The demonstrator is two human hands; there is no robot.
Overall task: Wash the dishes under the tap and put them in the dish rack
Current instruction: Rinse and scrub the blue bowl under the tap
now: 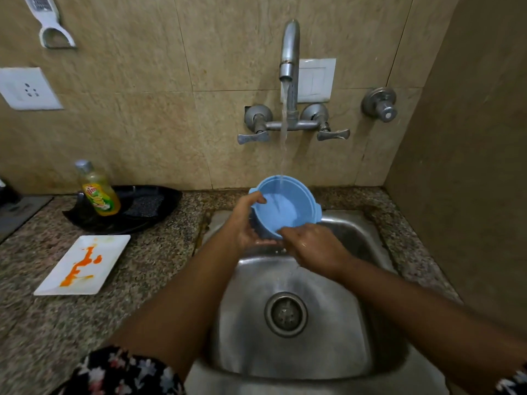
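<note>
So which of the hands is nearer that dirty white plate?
Left. The left hand grips the blue bowl's side nearest the plate; the right hand is beyond it, over the sink.

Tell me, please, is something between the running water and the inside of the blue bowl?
Nothing visible blocks it. The stream from the tap falls straight into the blue bowl. The left hand grips the rim at the side, and the right hand holds the near edge.
</note>
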